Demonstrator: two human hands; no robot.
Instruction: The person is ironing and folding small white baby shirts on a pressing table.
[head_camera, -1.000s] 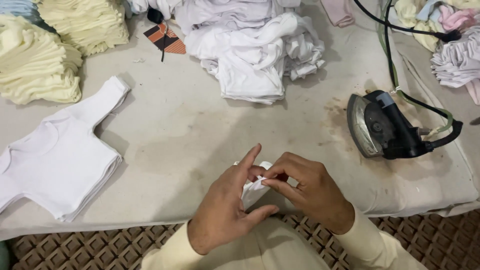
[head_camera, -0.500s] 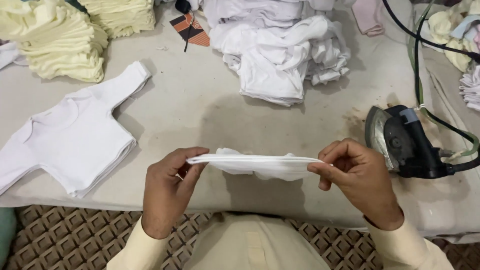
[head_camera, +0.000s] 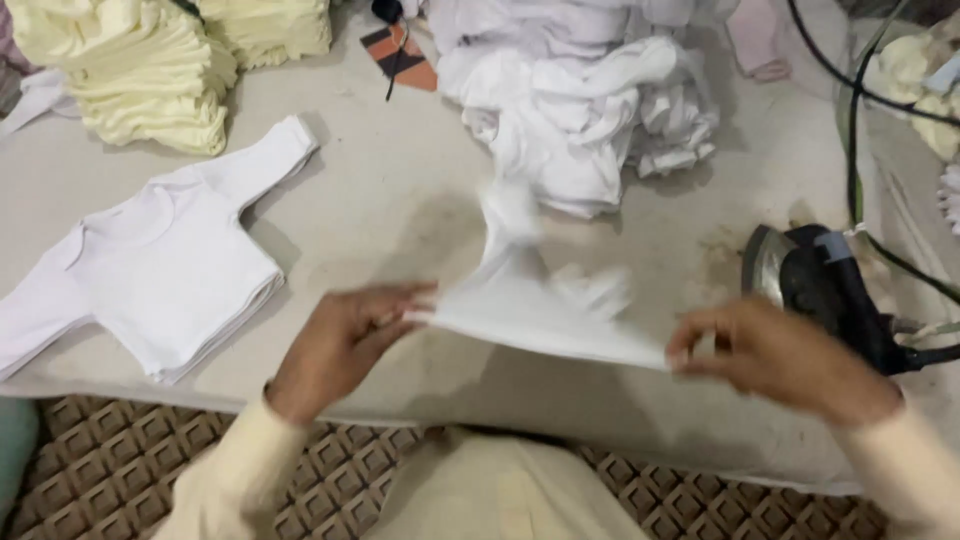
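Nearest, the left hand (head_camera: 335, 345) and right hand (head_camera: 775, 355) each pinch an end of a small white garment (head_camera: 530, 305), stretched between them just above the table (head_camera: 400, 215) edge; it is blurred, so probably not yet laid flat. Left of it lies one finished white shirt (head_camera: 150, 265), smoothed out. The iron (head_camera: 830, 295) rests at right. Beyond, a rumpled white heap (head_camera: 580, 100) waits, and folded yellow stacks (head_camera: 140, 70) sit farthest.

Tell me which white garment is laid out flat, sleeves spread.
The small white long-sleeved shirt at the table's left edge. The other white garments lie crumpled in the heap or hang stretched between both hands.
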